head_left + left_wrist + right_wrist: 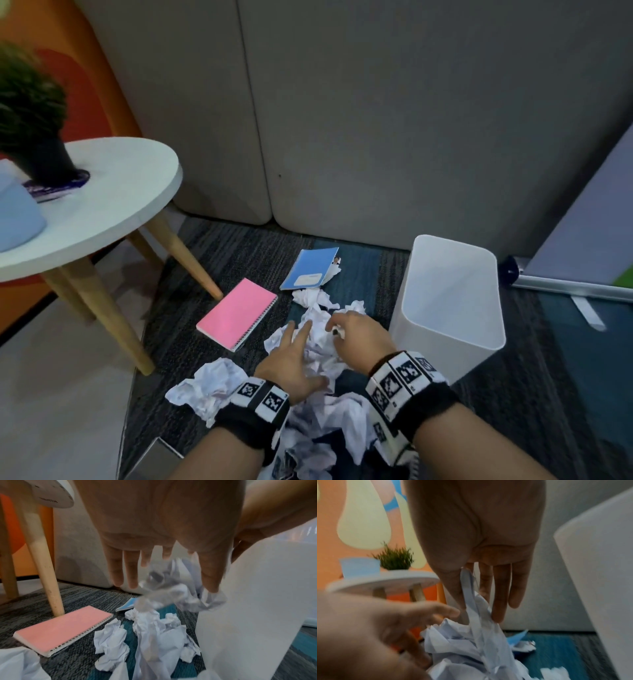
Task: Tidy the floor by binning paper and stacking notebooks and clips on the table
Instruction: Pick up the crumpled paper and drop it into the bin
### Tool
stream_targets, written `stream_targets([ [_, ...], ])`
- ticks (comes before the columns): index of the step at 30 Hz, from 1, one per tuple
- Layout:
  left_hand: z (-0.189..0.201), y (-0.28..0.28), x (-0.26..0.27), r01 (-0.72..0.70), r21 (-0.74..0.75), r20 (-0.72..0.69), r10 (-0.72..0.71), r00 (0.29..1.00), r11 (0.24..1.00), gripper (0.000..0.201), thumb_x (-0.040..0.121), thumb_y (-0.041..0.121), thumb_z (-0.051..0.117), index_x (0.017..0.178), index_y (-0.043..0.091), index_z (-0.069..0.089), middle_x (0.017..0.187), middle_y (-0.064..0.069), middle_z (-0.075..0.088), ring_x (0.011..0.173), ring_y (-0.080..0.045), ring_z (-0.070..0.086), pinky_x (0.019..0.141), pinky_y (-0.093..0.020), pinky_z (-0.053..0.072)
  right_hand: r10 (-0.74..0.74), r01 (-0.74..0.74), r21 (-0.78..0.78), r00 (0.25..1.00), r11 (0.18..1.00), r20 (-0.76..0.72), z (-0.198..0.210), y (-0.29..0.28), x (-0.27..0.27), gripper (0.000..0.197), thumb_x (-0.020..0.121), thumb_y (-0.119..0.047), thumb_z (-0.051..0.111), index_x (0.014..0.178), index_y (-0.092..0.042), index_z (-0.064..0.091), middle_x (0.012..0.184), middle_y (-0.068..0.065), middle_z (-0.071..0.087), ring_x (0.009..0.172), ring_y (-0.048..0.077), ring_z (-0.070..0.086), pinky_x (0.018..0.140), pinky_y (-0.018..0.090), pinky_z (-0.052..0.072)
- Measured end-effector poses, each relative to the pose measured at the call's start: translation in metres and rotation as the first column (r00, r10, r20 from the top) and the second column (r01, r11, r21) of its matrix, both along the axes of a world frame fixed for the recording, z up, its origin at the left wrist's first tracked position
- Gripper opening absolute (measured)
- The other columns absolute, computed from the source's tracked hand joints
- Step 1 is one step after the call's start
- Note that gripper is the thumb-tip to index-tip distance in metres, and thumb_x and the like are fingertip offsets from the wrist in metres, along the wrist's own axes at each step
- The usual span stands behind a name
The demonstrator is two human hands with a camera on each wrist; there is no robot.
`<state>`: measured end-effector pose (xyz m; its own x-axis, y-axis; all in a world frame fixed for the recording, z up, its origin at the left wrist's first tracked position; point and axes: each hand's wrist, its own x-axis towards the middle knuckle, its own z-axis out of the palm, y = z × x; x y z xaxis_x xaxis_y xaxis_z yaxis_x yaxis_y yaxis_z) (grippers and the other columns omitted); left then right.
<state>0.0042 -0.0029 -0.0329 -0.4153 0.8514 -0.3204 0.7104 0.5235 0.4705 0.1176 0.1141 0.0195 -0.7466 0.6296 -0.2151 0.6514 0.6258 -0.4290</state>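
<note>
On the patterned carpet beside a round white worktop [113, 192], a white plastic bin [448, 308] stands open-topped, touching the edge of a heap of crumpled paper [318, 339]. A pink spiral notebook [236, 313] and a blue notebook [310, 269] lie flat just beyond the heap. The paper looks light, soft and springy, best gathered by the bunch from its outer folds. The left hand [291, 363] hovers over the pile, fingers [118, 574] spread and holding nothing; the right hand [356, 334] pinches a crumpled sheet between thumb and fingers [500, 601].
</note>
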Motion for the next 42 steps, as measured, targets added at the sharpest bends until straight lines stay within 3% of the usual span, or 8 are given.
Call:
stream_targets([
  [7, 0.034, 0.020, -0.012, -0.108, 0.260, -0.015, 0.116, 0.993, 0.959, 0.061, 0.084, 0.042, 0.063, 0.137, 0.034, 0.034, 0.136, 0.002, 0.038, 0.102, -0.013, 0.061, 0.088, -0.035, 0.052, 0.001, 0.001, 0.009, 0.981, 1.000, -0.194, 0.068, 0.012, 0.007, 0.032, 0.090, -0.032, 0.054, 0.121, -0.030, 0.056, 0.126, -0.003, 0.059, 0.110, 0.017, 0.057, 0.091, 0.030, 0.045],
  [11, 0.057, 0.038, -0.015, -0.124, 0.278, -0.130, 0.165, 0.978, 0.953, 0.052, 0.086, 0.048, 0.058, 0.132, 0.033, 0.039, 0.130, 0.001, 0.040, 0.109, -0.022, 0.054, 0.086, -0.038, 0.051, -0.081, 0.083, 0.000, 0.968, 0.997, -0.238, 0.080, 0.032, 0.029, 0.074, 0.079, -0.055, 0.063, 0.142, -0.035, 0.030, 0.141, -0.008, 0.046, 0.119, 0.014, 0.054, 0.093, 0.031, 0.045],
  [14, 0.080, 0.058, -0.014, -0.143, 0.338, -0.177, 0.212, 0.961, 0.930, 0.054, 0.084, 0.052, 0.058, 0.131, 0.032, 0.042, 0.128, -0.001, 0.042, 0.112, -0.024, 0.052, 0.084, -0.038, 0.051, -0.104, 0.110, 0.068, 0.991, 0.992, -0.085, 0.072, 0.046, 0.054, 0.087, 0.078, -0.053, 0.066, 0.147, -0.029, 0.018, 0.143, -0.001, 0.042, 0.125, 0.020, 0.050, 0.097, 0.035, 0.046],
  [17, 0.100, 0.082, -0.003, -0.093, 0.396, -0.190, 0.180, 0.965, 0.914, 0.054, 0.081, 0.055, 0.060, 0.129, 0.034, 0.044, 0.125, 0.001, 0.044, 0.113, -0.022, 0.052, 0.085, -0.040, 0.052, -0.110, 0.101, 0.100, 0.990, 0.990, 0.085, 0.051, 0.050, 0.069, 0.078, 0.085, -0.039, 0.062, 0.149, -0.023, 0.020, 0.143, 0.003, 0.040, 0.121, 0.026, 0.052, 0.096, 0.036, 0.045],
  [22, 0.118, 0.117, 0.032, 0.012, 0.401, -0.223, 0.085, 0.971, 0.916, 0.054, 0.082, 0.054, 0.059, 0.130, 0.036, 0.043, 0.124, 0.004, 0.045, 0.116, -0.020, 0.048, 0.085, -0.039, 0.051, -0.185, 0.189, 0.064, 0.981, 0.980, -0.063, 0.023, 0.054, 0.078, 0.059, 0.088, -0.008, 0.051, 0.143, -0.019, 0.034, 0.134, 0.008, 0.050, 0.109, 0.030, 0.059, 0.091, 0.037, 0.049],
  [29, 0.118, 0.152, 0.071, 0.138, 0.383, -0.223, -0.054, 0.973, 0.913, 0.069, 0.083, 0.049, 0.062, 0.141, 0.030, 0.030, 0.131, 0.000, 0.044, 0.121, -0.025, 0.045, 0.093, -0.042, 0.046, -0.095, 0.106, 0.165, 0.993, 0.981, -0.072, 0.011, 0.044, 0.085, 0.052, 0.089, -0.004, 0.044, 0.137, -0.025, 0.043, 0.102, 0.016, 0.068, 0.096, 0.034, 0.063, 0.078, 0.037, 0.050],
  [37, 0.091, 0.169, 0.084, 0.286, 0.230, -0.284, -0.217, 0.934, 0.930, 0.071, 0.085, 0.042, 0.061, 0.145, 0.028, 0.025, 0.148, 0.002, 0.031, 0.132, -0.023, 0.038, 0.104, -0.040, 0.040, -0.031, 0.036, 0.152, 0.999, 0.988, -0.038, 0.014, 0.031, 0.087, 0.025, 0.091, -0.006, 0.043, 0.108, -0.009, 0.062, 0.098, 0.020, 0.066, 0.091, 0.037, 0.062, 0.069, 0.037, 0.043],
  [42, 0.077, 0.166, 0.077, 0.207, 0.253, -0.160, -0.171, 0.972, 0.945, 0.048, 0.091, 0.037, 0.055, 0.136, 0.027, 0.043, 0.146, 0.002, 0.036, 0.130, -0.019, 0.040, 0.107, -0.034, 0.037, -0.041, 0.054, 0.115, 0.993, 0.992, -0.109, 0.012, 0.033, 0.088, 0.022, 0.090, -0.013, 0.045, 0.101, -0.011, 0.064, 0.094, 0.017, 0.068, 0.091, 0.036, 0.061, 0.069, 0.037, 0.042],
])
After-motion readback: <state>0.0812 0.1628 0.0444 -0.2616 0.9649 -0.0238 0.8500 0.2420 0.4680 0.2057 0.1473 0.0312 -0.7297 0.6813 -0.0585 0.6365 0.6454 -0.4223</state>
